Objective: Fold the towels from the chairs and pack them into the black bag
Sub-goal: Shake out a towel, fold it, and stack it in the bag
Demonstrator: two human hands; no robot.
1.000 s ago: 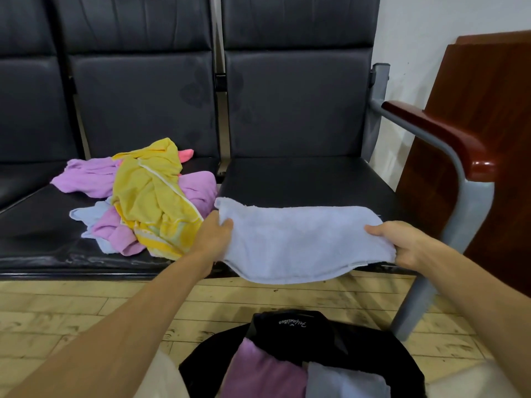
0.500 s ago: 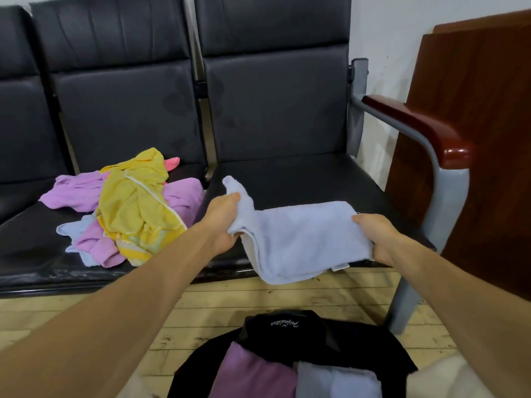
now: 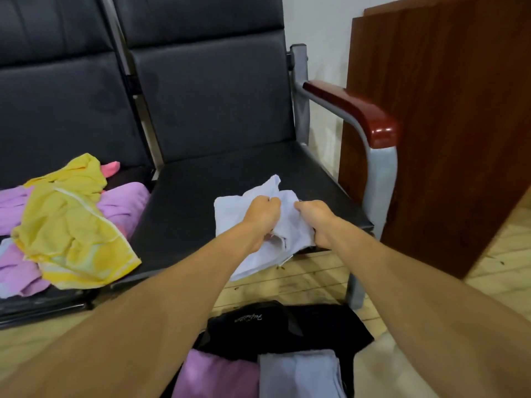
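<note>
Left chair (image 3: pixel 71 110): loose yellow towel (image 3: pixel 71 225) over purple towels (image 3: pixel 123 199). Left hand (image 3: pixel 261 214) and right hand (image 3: pixel 316 216), close together, both grip the pale blue towel (image 3: pixel 255 261) at the right chair's (image 3: pixel 215 110) front edge. Black bag (image 3: pixel 287 326) on the floor below, folded towels (image 3: pixel 298 372) inside.

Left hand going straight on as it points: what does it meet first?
The left hand grips the pale towel; past that lies bare seat, then probably the backrest. Depth unclear.
</note>
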